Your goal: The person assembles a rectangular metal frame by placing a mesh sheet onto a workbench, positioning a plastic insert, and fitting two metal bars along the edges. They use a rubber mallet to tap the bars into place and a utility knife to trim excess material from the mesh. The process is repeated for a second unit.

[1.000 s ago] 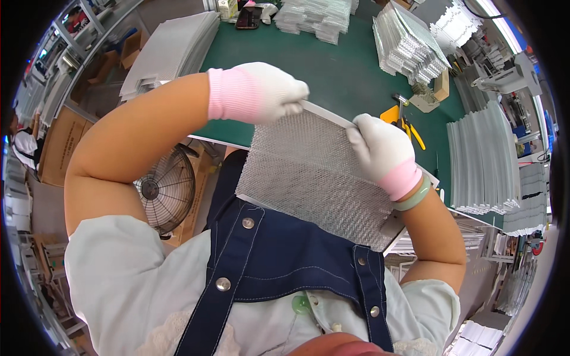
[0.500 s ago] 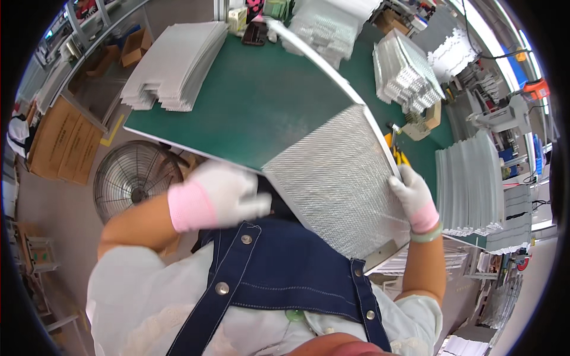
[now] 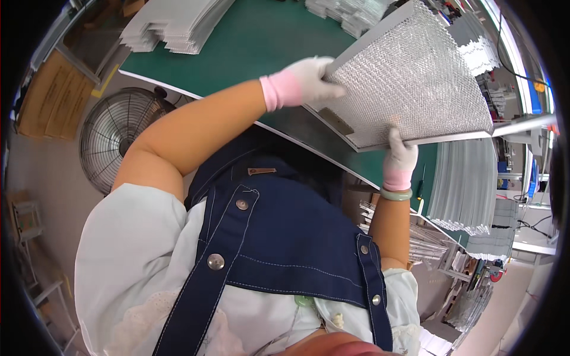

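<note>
A silvery metal mesh filter panel (image 3: 415,77) is held tilted above the right part of the green table. Pale metal channel strips run along its left and lower edges, and one strip end (image 3: 522,125) sticks out past the right corner. My left hand (image 3: 312,82), in a white glove with a pink cuff, grips the panel's left edge, its thumb over the mesh. Closed on the lower edge is my right hand (image 3: 399,159), gloved alike, thumb on the front and other fingers partly hidden.
The green table (image 3: 261,44) carries a stack of grey notched sheets (image 3: 178,24) at far left and mesh pads (image 3: 350,13) at the back. Upright pale strips (image 3: 463,184) stand at right. A floor fan (image 3: 116,139) and cardboard boxes (image 3: 50,98) are at left.
The panel has been lifted and turned, moving up and to the right. My left hand, off the panel before, now grips its left edge. The long strip has swung round to the right.
</note>
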Motion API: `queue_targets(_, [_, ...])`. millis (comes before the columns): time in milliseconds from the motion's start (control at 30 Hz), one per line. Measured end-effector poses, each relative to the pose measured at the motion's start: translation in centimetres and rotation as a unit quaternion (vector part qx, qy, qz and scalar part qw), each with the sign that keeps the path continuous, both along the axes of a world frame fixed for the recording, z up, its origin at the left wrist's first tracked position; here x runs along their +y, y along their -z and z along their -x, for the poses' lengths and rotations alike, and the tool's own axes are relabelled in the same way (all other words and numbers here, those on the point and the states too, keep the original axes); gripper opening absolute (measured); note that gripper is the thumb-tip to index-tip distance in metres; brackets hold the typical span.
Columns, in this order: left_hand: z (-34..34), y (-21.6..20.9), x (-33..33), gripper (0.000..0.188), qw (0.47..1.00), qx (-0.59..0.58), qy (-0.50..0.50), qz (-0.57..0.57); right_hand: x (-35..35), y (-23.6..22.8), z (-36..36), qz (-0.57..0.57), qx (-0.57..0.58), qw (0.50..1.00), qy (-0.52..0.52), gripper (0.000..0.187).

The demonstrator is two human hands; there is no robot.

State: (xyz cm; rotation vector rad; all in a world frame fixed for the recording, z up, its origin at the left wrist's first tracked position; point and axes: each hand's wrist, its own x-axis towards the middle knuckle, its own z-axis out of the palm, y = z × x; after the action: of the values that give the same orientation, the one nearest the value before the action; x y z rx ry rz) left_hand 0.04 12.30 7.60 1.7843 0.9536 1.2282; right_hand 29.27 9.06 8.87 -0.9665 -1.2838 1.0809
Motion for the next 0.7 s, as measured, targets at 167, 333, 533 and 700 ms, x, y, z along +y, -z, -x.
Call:
queue_targets(167, [1.6, 3.0, 0.6, 0.038, 0.992, 0.061, 0.070, 0.085, 0.9, 4.4, -2.2, 0.137, -0.225, 0.954, -0.145, 0.047])
queue_targets(333, [2.3, 0.7, -0.1, 0.034, 0.942, 0.288, 0.080, 0.152, 1.6, 5.7, -3.0, 0.124, -0.275, 0.941, -0.152, 0.049])
queue_targets(533, [2.2, 3.7, 2.0, 0.037, 0.952, 0.291, 0.068, 0.066, 1.7, 7.4, -2.2, 0.102, -0.258, 0.955, -0.103, 0.042])
queue_targets(700, [1.7, 5.5, 2.7, 0.037, 0.961, 0.253, 0.050, 0.099, 1.2, 8.5, -2.1, 0.052, -0.261, 0.961, -0.082, 0.040])
